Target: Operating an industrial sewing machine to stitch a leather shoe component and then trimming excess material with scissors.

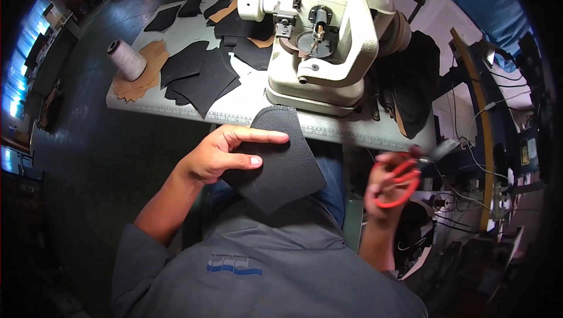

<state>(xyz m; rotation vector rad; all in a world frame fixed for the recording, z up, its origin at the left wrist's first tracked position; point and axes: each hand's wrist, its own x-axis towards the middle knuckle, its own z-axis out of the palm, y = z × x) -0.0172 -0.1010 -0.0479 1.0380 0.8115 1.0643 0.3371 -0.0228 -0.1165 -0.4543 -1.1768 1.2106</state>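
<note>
L hand [212, 157] w/ blk pc [282, 174] (R hand [380, 184]: red scissors [414, 188])

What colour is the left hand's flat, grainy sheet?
The flat, grainy sheet is black, clearest in head view.

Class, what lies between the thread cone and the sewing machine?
In the head view, black pieces and part of the brown pieces lie between cone and machine.

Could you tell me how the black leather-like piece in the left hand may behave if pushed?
The black leather-like piece probably bends only moderately, as it spreads nearly flat from the left hand. It looks thin, so likely light. Its pebbled surface suggests little slipping.
</note>
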